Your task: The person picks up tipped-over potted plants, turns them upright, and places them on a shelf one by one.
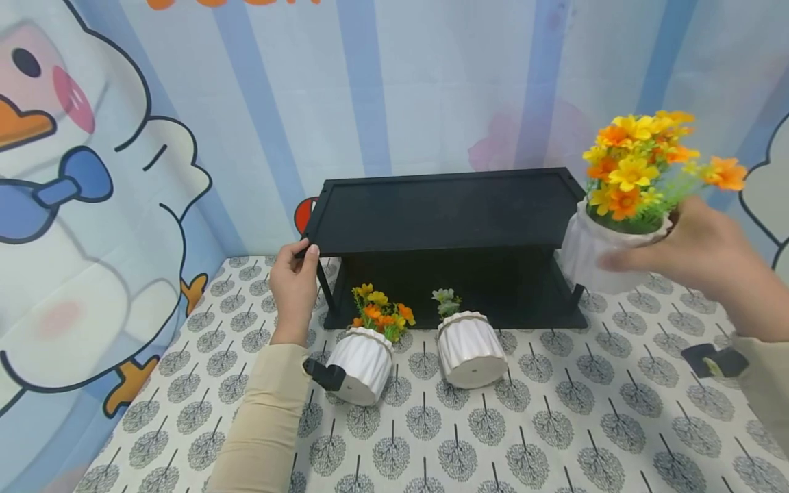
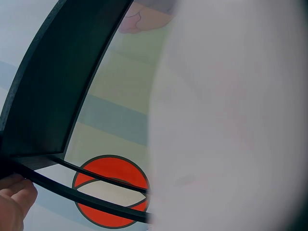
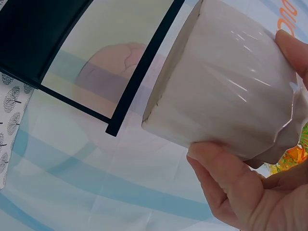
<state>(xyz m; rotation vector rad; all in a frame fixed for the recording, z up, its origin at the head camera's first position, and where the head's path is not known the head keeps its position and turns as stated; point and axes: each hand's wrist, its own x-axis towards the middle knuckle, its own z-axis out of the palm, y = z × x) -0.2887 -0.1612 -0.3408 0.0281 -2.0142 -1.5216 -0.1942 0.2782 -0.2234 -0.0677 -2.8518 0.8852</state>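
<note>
My right hand (image 1: 709, 253) grips a white ribbed flowerpot (image 1: 592, 257) in the air by the shelf's right end. Yellow and orange flowers (image 1: 635, 174) fill it. Seen from the right wrist, fingers and thumb (image 3: 224, 180) clasp opposite sides of the glossy pot (image 3: 231, 82). At the front left corner of a black two-tier shelf (image 1: 444, 212), my left hand (image 1: 294, 287) holds the top board's edge between thumb and fingers. The left wrist view shows its fingertips (image 2: 21, 192) against the shelf frame (image 2: 48, 82); a blurred pale surface covers the right half.
Before the shelf, a white pot (image 1: 364, 366) with orange and yellow flowers lies tilted beside my left sleeve. Another white pot (image 1: 473, 350) with small pale flowers leans nearby. A tree-patterned cloth (image 1: 425, 445) covers the table; a striped cartoon backdrop (image 1: 419, 82) hangs behind.
</note>
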